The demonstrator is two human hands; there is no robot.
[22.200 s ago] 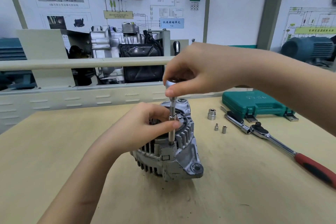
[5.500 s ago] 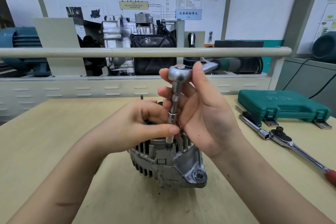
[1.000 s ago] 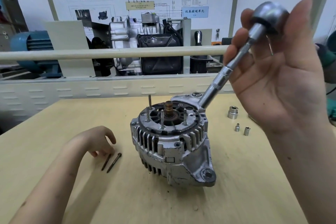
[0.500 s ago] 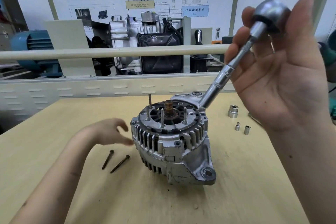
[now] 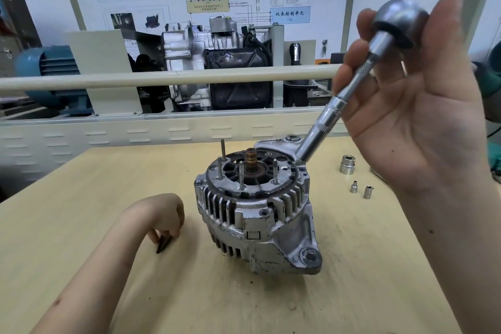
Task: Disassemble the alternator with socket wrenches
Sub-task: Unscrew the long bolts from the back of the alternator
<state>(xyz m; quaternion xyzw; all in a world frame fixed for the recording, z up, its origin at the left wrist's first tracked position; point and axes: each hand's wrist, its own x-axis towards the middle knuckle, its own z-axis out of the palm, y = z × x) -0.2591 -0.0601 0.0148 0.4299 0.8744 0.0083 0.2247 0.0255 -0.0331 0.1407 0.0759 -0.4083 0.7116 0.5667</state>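
Left hand gathers the removed bolts while the right holds the socket wrench up.

The fingers (image 5: 349, 62) of the right hand (image 5: 414, 106), in the upper right of the frame, curl around the socket wrench (image 5: 349, 89); its tip is at the rear rim of the alternator (image 5: 257, 206), which stands at the centre of the surface (image 5: 352, 279). At lower left, the left hand (image 5: 165, 214) now pinches together the two long bolts (image 5: 162, 243) that half a second ago lay apart on the surface. So two through bolts seem out, and the next one may be loosened. I count four upright studs, one shaft, and three loose sockets (image 5: 360, 179) at the right.
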